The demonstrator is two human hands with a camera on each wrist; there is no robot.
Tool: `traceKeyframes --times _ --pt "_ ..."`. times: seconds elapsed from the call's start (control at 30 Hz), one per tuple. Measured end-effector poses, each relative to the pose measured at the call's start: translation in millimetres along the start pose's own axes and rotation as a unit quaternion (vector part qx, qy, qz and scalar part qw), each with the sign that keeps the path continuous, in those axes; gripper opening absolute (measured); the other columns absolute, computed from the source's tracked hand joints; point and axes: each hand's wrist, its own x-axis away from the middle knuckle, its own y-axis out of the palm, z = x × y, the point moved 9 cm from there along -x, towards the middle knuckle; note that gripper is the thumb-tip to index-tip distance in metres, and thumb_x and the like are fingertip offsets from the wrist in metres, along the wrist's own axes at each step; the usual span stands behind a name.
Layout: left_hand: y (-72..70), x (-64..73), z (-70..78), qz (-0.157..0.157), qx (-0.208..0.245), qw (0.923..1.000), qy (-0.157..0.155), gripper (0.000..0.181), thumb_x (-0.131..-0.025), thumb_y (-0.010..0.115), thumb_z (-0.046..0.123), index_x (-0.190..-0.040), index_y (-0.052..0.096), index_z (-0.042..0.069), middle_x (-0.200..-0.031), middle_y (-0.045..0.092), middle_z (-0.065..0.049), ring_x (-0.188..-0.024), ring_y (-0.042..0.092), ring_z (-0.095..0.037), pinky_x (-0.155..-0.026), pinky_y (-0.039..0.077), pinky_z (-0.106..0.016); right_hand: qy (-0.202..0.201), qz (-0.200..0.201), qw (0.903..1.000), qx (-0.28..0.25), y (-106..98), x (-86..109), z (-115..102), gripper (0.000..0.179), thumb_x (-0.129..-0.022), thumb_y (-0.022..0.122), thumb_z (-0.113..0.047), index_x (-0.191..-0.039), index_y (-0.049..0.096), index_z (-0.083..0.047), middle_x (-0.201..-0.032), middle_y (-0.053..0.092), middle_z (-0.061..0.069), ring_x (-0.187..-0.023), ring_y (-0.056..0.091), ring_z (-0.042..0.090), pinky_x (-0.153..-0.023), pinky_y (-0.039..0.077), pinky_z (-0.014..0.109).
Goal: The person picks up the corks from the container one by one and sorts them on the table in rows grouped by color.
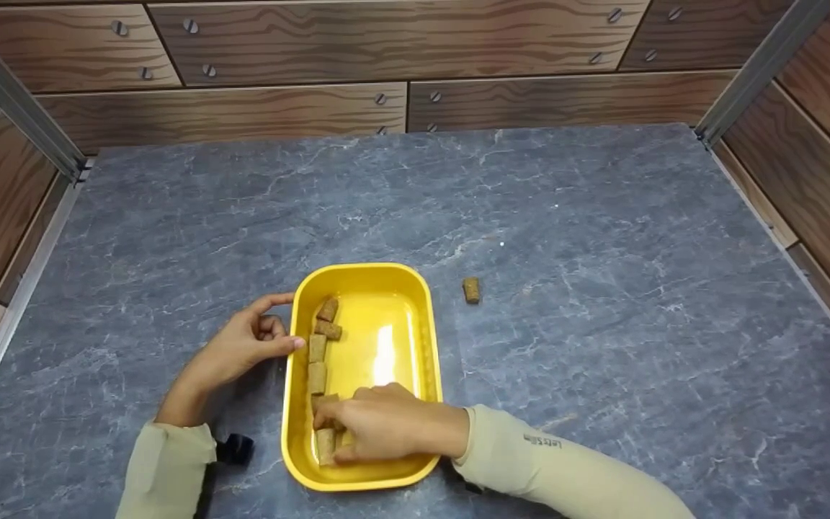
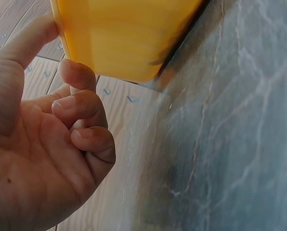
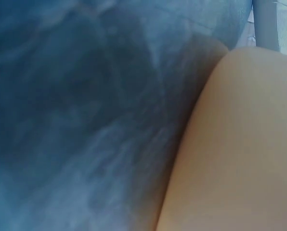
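A yellow tray (image 1: 364, 270) sits on the table, with several cork stoppers (image 1: 318, 378) in a rough line along its left inner side. My left hand (image 1: 242, 342) holds the tray's left rim, its thumb on the edge and index finger reaching the outer wall farther up. In the left wrist view, the other fingers (image 2: 93, 139) curl toward the palm beside the tray wall (image 2: 129, 38). Inside the tray's near end, my right hand (image 1: 386, 425) is bent down over the corks, finger and thumb around one that is partly hidden. The right wrist view shows no fingertips.
One loose cork (image 1: 472, 290) stands apart on the marbled grey table (image 1: 602, 303), right of the tray. Wood-patterned walls (image 1: 400, 43) enclose the back and sides. A small black device (image 1: 235, 449) is at the left wrist. A blurred tan surface (image 3: 235, 144) fills the right wrist view's right side.
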Motion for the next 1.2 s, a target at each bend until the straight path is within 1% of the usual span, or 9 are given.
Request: traceKeyframes --times 0.23,0.37,0.6,0.63,0.73,0.83,0.93,1.03,1.2 --pt "-0.3 -0.9 -0.6 0.001 -0.004 1.0 -0.001 0.067 -0.086 0.072 0.012 -0.141 0.039 -0.002 -0.073 0.054 0.0 -0.062 0.048 -0.006 -0.062 0.042 -0.02 -0.003 -0.009 0.9999 0.007 3 -0.3 0 0.04 -0.083 0.072 -0.042 -0.12 0.061 -0.032 -0.074 0.062 -0.008 -0.06 0.05 0.005 -0.054 0.038 0.025" --pt "-0.7 -0.2 0.0 0.002 -0.004 1.0 0.0 0.067 -0.086 0.072 0.012 -0.142 0.039 -0.002 -0.073 0.054 0.0 -0.062 0.048 -0.006 -0.062 0.042 -0.02 -0.012 -0.003 0.9999 0.001 1 1.4 -1 0.04 -0.084 0.071 -0.04 -0.122 0.06 -0.032 -0.07 0.057 -0.009 -0.059 0.049 0.005 -0.053 0.037 0.024" --pt "0.4 1.1 2.8 0.003 0.002 1.0 0.002 0.067 -0.086 0.071 0.01 -0.141 0.038 -0.004 -0.073 0.053 0.0 -0.063 0.048 -0.006 -0.062 0.042 -0.02 -0.03 0.017 0.9975 -0.062 -14 6.9 2 0.042 -0.087 0.068 -0.039 -0.127 0.058 -0.029 -0.103 0.072 -0.009 -0.082 0.065 0.001 -0.066 0.046 0.019" --pt "0.7 1.4 3.0 0.002 0.003 1.0 0.003 0.067 -0.086 0.071 0.009 -0.142 0.037 -0.005 -0.074 0.053 0.0 -0.063 0.048 -0.006 -0.062 0.042 -0.02 -0.032 0.018 0.9966 -0.074 -17 8.0 2 0.042 -0.088 0.068 -0.037 -0.128 0.057 -0.028 -0.1 0.073 -0.008 -0.078 0.065 0.0 -0.065 0.046 0.018" --pt "0.9 1.7 2.2 0.001 0.004 1.0 0.005 0.067 -0.086 0.071 0.009 -0.142 0.037 -0.005 -0.074 0.054 0.0 -0.063 0.048 -0.005 -0.062 0.042 -0.02 -0.04 0.027 0.993 -0.108 -28 12.8 3 0.043 -0.089 0.068 -0.035 -0.129 0.056 -0.026 -0.077 0.069 -0.009 -0.06 0.056 -0.004 -0.056 0.042 0.015" --pt "1.0 1.3 1.4 -0.004 0.004 1.0 0.004 0.068 -0.086 0.071 0.011 -0.142 0.036 -0.005 -0.074 0.054 0.001 -0.063 0.048 -0.005 -0.062 0.042 -0.02 -0.041 0.031 0.9862 -0.158 -41 17.7 6 0.044 -0.09 0.068 -0.032 -0.131 0.055 -0.023 -0.054 0.049 -0.01 -0.043 0.037 -0.002 -0.044 0.032 0.014" --pt "1.0 0.8 0.7 -0.006 0.001 1.0 0.002 0.068 -0.086 0.071 0.012 -0.143 0.036 -0.004 -0.074 0.055 0.001 -0.063 0.048 -0.006 -0.062 0.042 -0.02 -0.035 0.039 0.977 -0.207 -53 23.6 13 0.046 -0.089 0.069 -0.029 -0.132 0.055 -0.021 -0.049 0.035 -0.011 -0.039 0.027 0.0 -0.04 0.024 0.015" --pt "0.6 0.4 0.1 -0.006 -0.001 1.0 0.001 0.069 -0.086 0.071 0.012 -0.143 0.036 -0.004 -0.074 0.055 0.002 -0.063 0.049 -0.006 -0.062 0.042 -0.021 -0.032 0.054 0.9661 -0.251 -67 30.8 22 0.047 -0.089 0.069 -0.024 -0.133 0.054 -0.019 -0.048 0.032 -0.011 -0.04 0.024 0.002 -0.04 0.023 0.015" --pt "-0.5 -0.1 -2.8 -0.002 0.0 1.0 -0.008 0.069 -0.086 0.072 0.012 -0.144 0.036 -0.002 -0.074 0.055 0.001 -0.064 0.049 -0.006 -0.063 0.042 -0.02 -0.046 0.087 0.9419 -0.321 -89 45.6 37 0.047 -0.089 0.068 -0.013 -0.133 0.053 -0.012 -0.051 0.035 -0.009 -0.043 0.027 0.003 -0.043 0.027 0.015"
